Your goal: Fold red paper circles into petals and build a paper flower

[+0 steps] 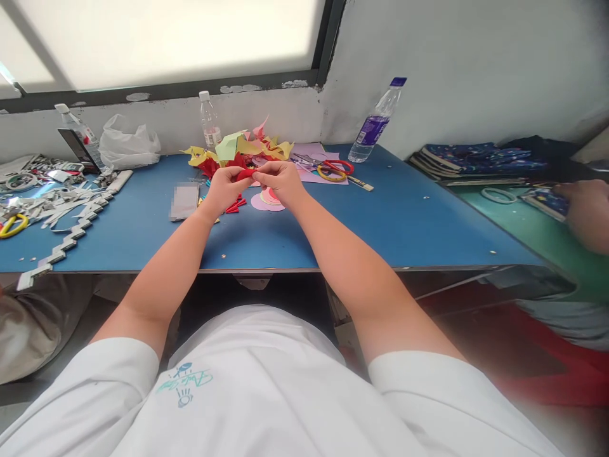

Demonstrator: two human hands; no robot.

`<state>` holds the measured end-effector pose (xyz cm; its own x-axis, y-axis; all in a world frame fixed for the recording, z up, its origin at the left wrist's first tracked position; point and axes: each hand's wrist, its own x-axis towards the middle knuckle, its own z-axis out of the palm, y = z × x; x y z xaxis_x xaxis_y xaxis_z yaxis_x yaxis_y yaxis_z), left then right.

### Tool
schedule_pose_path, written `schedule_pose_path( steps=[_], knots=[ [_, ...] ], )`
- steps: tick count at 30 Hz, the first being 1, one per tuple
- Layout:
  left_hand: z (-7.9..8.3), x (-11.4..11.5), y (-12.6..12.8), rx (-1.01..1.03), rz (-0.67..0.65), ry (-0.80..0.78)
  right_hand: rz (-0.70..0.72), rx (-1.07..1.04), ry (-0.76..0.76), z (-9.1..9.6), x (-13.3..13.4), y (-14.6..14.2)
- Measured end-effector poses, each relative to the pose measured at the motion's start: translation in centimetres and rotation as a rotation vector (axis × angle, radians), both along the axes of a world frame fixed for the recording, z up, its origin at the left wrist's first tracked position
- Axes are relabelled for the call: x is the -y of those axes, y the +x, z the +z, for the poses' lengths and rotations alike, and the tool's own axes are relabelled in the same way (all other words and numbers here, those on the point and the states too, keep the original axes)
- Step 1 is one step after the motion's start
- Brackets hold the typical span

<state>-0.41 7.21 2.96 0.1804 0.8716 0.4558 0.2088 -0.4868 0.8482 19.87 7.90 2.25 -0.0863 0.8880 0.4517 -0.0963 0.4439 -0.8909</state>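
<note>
I have the bare left hand (229, 184) and the bare right hand (280, 181) meeting fingertip to fingertip, both pinching one small folded red piece (246, 173) that looks like paper. Taking the stack of round pink paper discs (269, 198) as my landmark, the piece is just beyond it and toward its left, apparently lifted clear of the smooth blue surface (266, 244). The relation that matters to me is that its visible length runs roughly sideways, from one set of fingertips to the other, so neither of the hands is clearly nearer; I judge that any folding or turning depends on both grips together. Short, narrow red strips (236, 205) lie just left of the discs, and a heap of crumpled yellow and red paper (238, 149) sits beyond them. The fingers cover most of the piece, so I cannot make out its ends, its folds or how firmly it is squeezed. The right hand overlaps the far part of the discs, and I cannot tell whether it touches them.
</note>
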Motion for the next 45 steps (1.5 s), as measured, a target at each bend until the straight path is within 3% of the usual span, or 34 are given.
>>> schedule_pose_path(
  steps=[5,15,31,45],
  knots=[
    [0.4,0.5,0.1,-0.042,0.012,0.045,0.014,-0.039,-0.008,-0.1,-0.2,0.0],
    [0.2,0.1,0.3,-0.005,0.008,-0.060,0.076,-0.086,0.000,-1.1,-1.1,-0.5],
    [1.2,1.2,-0.3,-0.002,-0.022,-0.134,0.062,-0.107,-0.129,-0.3,-0.5,-0.6],
    [0.7,0.4,-0.5,-0.090,0.028,0.011,0.098,-0.112,-0.113,-0.8,-1.2,-0.6]
  ],
)
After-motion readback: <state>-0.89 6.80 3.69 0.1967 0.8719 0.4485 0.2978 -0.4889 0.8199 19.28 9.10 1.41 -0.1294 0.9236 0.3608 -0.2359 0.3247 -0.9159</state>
